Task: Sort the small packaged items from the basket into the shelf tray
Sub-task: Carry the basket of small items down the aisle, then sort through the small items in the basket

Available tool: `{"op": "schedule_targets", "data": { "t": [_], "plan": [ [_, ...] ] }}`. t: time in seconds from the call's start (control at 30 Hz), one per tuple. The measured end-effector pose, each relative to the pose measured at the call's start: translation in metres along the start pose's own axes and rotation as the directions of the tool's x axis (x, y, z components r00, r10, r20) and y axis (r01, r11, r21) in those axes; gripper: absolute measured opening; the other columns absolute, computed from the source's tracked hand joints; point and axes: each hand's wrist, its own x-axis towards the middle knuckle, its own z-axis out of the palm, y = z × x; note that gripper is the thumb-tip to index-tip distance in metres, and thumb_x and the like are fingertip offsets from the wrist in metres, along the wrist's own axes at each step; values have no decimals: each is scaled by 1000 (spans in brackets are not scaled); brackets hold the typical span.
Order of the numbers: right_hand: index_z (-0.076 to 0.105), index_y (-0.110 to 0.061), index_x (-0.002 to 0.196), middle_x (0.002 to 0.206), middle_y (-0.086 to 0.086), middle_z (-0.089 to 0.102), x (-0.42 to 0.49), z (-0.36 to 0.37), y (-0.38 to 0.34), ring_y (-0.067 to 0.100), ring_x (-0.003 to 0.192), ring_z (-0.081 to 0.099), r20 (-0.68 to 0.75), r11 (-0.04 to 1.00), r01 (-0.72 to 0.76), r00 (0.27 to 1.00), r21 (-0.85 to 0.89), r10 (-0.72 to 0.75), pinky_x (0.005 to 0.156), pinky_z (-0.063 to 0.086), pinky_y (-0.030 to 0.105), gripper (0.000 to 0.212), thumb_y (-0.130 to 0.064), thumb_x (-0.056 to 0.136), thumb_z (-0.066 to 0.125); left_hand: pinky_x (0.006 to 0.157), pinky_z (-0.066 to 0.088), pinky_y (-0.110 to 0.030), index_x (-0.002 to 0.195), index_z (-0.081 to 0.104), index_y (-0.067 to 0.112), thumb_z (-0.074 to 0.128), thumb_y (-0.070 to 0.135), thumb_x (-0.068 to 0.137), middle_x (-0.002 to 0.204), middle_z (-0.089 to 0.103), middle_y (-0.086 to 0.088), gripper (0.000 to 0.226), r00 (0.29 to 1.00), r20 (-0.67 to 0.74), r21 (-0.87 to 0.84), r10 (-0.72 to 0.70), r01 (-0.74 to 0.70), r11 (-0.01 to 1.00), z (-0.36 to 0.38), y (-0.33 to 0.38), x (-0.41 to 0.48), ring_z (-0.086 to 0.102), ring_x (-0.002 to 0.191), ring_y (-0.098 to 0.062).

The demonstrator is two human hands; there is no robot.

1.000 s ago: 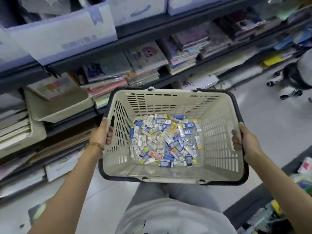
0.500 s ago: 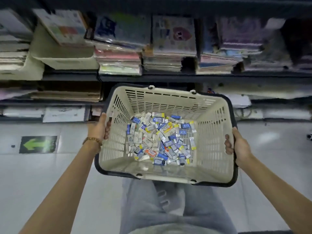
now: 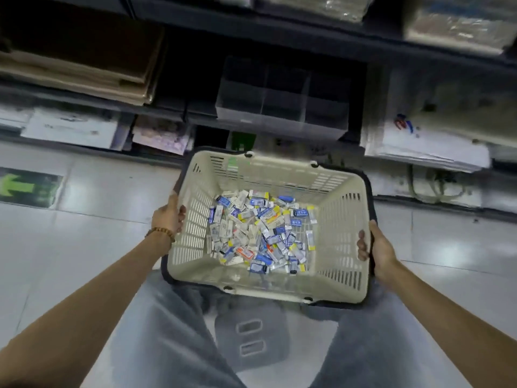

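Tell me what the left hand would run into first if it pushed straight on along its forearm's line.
The basket: the left hand grips its left rim, so that line runs straight into the slotted side wall. Beyond the wall, probably the pile of small packets, though depth is unclear.

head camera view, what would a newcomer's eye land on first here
The cream basket at centre grabs the eye, its floor heaped with small blue, white and yellow packaged items. The left hand and right hand grip its opposite sides. Just beyond it, a clear divided tray sits in the dark shelving, and a green arrow sign marks the floor at far left.
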Motion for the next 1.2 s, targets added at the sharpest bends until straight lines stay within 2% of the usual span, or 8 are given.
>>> {"op": "schedule_targets", "data": {
  "t": [0.27,0.4,0.67,0.83,0.97,1.07,1.13,1.2],
  "plan": [
    [52,-13,67,39,-5,44,174,47,103,8,31,32,-68,998,49,996,-42,-52,33,26,16,48,-51,95,42,54,31,-28,65,54,12,33,56,94,60,46,-5,57,1000,-18,35,20,-20,999,67,-122,141,36,52,-18],
    [53,-15,70,50,-3,45,232,53,130,9,38,32,-77,985,159,984,-68,-164,44,27,24,47,-53,94,41,52,30,-27,66,51,12,31,56,95,58,42,-5,56,995,2,21,97,-97,995,101,-161,183,34,51,-17],
    [55,-11,69,54,3,47,277,67,112,14,43,36,-119,921,354,920,-162,-375,44,32,24,53,-54,94,38,46,34,-23,65,51,14,32,54,96,50,45,4,54,972,-9,-4,233,-233,972,120,-152,216,39,44,-11],
    [57,-8,93,71,11,56,283,75,109,20,53,47,-168,857,471,846,-210,-506,52,42,31,47,-50,96,36,46,34,-25,66,56,13,29,56,95,49,47,3,59,960,7,50,281,-281,958,119,-153,224,40,42,-13],
    [51,-18,113,102,6,61,283,83,100,27,92,58,-154,663,568,691,-487,-706,79,45,36,39,-51,95,38,56,42,-29,93,58,7,30,49,98,77,61,-9,51,930,-9,150,368,-363,920,118,-147,227,54,60,-21],
    [41,-13,134,135,9,47,278,95,88,26,125,44,-70,439,676,500,-592,-863,103,37,40,47,-40,96,45,78,43,-38,109,51,6,36,49,96,106,58,-14,47,778,49,405,627,-589,699,119,-129,222,55,98,-33],
    [38,-8,139,145,11,37,272,108,83,25,136,33,99,217,764,344,-607,-934,113,27,39,50,-28,95,49,102,36,-43,129,46,6,36,52,91,131,49,-16,60,634,111,467,765,-713,523,127,-117,210,42,124,-31],
    [40,-13,138,145,7,38,265,122,84,22,134,36,321,117,823,342,-556,-883,110,31,36,48,-29,94,52,107,32,-39,134,44,14,35,56,89,139,43,-9,62,589,195,452,784,-764,461,138,-117,199,38,130,-24]
  ]
}}
